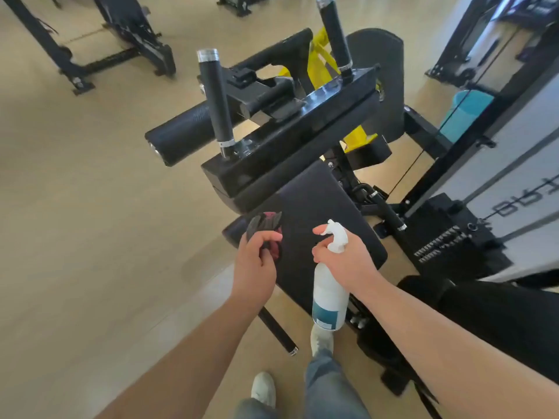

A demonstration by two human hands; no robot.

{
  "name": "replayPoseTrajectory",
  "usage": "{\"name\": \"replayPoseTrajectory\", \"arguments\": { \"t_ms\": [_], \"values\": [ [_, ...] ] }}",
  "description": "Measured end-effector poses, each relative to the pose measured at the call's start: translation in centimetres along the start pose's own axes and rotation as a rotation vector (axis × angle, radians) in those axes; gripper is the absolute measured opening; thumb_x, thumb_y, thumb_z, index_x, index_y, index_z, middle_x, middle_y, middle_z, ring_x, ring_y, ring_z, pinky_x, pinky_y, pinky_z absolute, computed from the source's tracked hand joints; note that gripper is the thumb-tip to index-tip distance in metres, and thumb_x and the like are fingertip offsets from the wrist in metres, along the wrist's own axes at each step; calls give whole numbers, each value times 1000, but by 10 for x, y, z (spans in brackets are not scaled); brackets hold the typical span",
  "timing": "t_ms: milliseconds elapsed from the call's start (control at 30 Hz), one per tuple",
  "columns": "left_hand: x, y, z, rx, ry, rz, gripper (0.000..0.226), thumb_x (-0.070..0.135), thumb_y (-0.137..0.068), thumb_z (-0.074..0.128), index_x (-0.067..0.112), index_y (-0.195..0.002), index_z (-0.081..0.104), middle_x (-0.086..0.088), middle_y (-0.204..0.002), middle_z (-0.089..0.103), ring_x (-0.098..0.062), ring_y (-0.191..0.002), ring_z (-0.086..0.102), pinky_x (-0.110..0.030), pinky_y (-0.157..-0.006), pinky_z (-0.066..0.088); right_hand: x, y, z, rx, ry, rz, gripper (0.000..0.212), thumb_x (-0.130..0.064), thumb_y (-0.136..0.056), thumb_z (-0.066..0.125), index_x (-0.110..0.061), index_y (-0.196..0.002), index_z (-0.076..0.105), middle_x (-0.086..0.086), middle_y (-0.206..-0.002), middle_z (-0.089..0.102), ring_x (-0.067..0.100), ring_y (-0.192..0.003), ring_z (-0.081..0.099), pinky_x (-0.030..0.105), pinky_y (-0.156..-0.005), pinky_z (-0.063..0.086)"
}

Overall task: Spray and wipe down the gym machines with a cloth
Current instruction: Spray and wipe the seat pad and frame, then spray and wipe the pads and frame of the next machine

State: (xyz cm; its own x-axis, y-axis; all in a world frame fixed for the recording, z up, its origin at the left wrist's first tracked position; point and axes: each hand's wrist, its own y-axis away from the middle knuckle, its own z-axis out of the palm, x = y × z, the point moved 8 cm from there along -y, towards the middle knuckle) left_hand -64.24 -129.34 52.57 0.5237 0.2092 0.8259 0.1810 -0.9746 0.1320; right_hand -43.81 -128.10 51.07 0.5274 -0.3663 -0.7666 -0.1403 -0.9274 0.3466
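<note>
Flooring (75, 222) of pale tan fills the left side, with the black frame of another machine (121, 55) standing far off at the upper left. Nearer the middle, a black foam roller (181, 137) juts left from the gym machine, and a black upright grip (215, 98) with a silver cap rises from the glossy black crossbar (302, 140).

Below these, the left hand (257, 261) is curled round a bunched dark cloth (264, 226) with red patches, thumb and fingers pinching it. The cloth sits at the near left edge of the machine's sloped black pad (320, 207); whether it touches the pad cannot be told. At the bottom edge stand two white shoes (263, 388) and blue jeans legs (326, 385).

Right of the cloth, over the same pad, the right hand (348, 261) grips the neck of a white spray bottle (328, 294) with a teal label. The bottle hangs upright, its nozzle pointing left. The index finger (319, 228) lies along the front of the white trigger head (335, 234), and the other fingers wrap the neck.

Farther off, a second upright grip (334, 34) stands at the crossbar's far end, with yellow frame parts (320, 65) behind it. Right again lies a black weight stack (447, 234) with a cable above, and a blue bin (467, 113) sits beyond it.
</note>
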Motion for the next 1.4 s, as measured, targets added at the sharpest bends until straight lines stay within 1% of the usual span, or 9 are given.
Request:
{"name": "replayPoseTrajectory", "arguments": {
  "t_ms": [100,300,433,667,833,933,1067,1200,1400],
  "values": [
    [7,18,1,-91,26,102,45,-2,-102,45,39,-115,55,5,-124,53,-11,-100,57,-4,-78,45,13,35,-3,74,-40,37,22,-30,-92,70,-37,-112,62,-17,-93,60,11,-85,61,15,-66,45],
    [8,51,19,-333,40,179,69,-6,-97,50,39,-148,40,13,-148,44,-8,-136,45,-36,-119,39,43,102,-9,191,-154,108,24,-27,-92,69,-42,-109,61,-18,-94,61,12,-88,63,20,-75,51],
    [21,80,39,-474,11,187,79,-5,-95,58,36,-156,30,12,-152,41,-9,-139,42,-35,-117,41,69,143,-20,256,-210,193,16,-28,-92,68,-37,-103,60,-14,-91,63,14,-88,64,25,-81,54],
    [53,165,99,-765,-97,328,67,-4,-92,61,35,-145,46,13,-134,58,-8,-124,55,-29,-112,45,121,213,-55,311,-176,260,14,-37,-97,65,-42,-100,52,-22,-85,56,7,-79,59,11,-68,44],
    [72,259,170,-982,-147,401,65,-6,-92,61,43,-133,50,23,-120,61,7,-113,57,-10,-94,51,191,293,-94,392,-227,301,12,-31,-97,62,-38,-104,55,-19,-88,59,11,-86,63,16,-77,49],
    [82,331,216,-1076,-141,446,66,-13,-88,57,39,-129,54,20,-119,63,16,-108,55,-2,-81,46,250,360,-124,422,-362,345,23,-20,-95,63,-43,-92,57,-19,-77,61,5,-75,60,7,-64,43],
    [93,438,281,-1184,-101,437,68,-19,-84,54,32,-130,57,20,-119,67,9,-111,60,-6,-85,46,329,454,-174,483,-531,347,28,-8,-89,63,-35,-98,67,-3,-77,69,7,-62,56,22,-59,46],
    [118,534,345,-1248,-76,428,72,-18,-85,55,43,-124,57,30,-113,67,8,-114,60,-8,-89,47,404,535,-225,597,-549,405,31,-10,-88,62,-37,-101,67,5,-83,69,7,-60,51,21,-56,43],
    [168,624,434,-1318,-102,443,70,-10,-89,54,46,-130,53,22,-121,64,5,-114,59,-13,-89,50,490,610,-305,783,-599,442,32,-10,-85,62,-39,-99,68,-7,-72,59,11,-63,51,29,-61,44]
  ]
}}
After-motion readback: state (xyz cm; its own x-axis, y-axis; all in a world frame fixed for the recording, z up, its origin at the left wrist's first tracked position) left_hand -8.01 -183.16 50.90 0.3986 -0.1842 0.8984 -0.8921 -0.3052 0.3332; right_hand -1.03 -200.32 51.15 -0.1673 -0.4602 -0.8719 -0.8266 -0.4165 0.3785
